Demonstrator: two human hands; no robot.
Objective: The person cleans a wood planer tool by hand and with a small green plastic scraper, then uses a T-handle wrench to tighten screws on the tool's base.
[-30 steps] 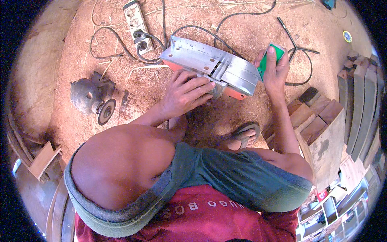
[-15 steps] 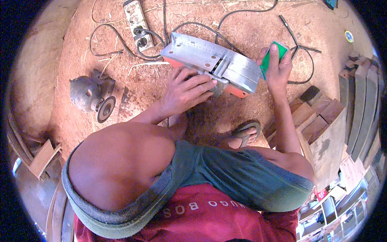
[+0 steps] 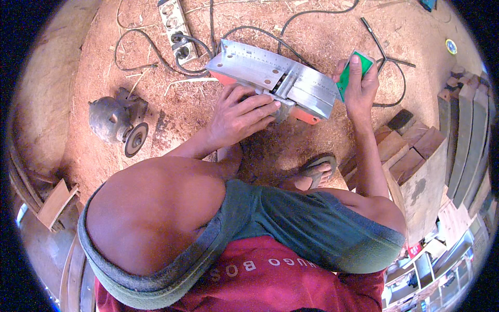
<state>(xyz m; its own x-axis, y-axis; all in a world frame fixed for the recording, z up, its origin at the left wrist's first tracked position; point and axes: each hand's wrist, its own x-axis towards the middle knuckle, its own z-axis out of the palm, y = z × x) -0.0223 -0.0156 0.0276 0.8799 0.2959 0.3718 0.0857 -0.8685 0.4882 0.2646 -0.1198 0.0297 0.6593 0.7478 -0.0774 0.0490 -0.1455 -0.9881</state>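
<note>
An electric hand planer point(image 3: 312, 99) with an orange body is turned over, its metal sole facing up. My left hand point(image 3: 240, 114) is closed around its body near the middle, the fingers lying just below the cutter slot. In my right hand point(image 3: 361, 91) is the green handle of a try square point(image 3: 349, 79), gripped with the thumb on top. The square's marked steel blade seems to lie lengthwise along the planer's sole, though its outline is hard to part from the shiny metal. My right fingertips are partly hidden behind the handle.
On the sawdust-covered ground at left lies a grinder point(image 3: 112, 119) with a disc. A power strip point(image 3: 176, 31) with plugged cables is beyond the planer. Past my right hand is a three-armed wrench point(image 3: 382, 58). Wood blocks point(image 3: 408, 145) and stacked planks point(image 3: 468, 135) stand at right.
The green handle and my right hand have shifted very slightly to the right and away. My left hand and the planer stay almost in place.
</note>
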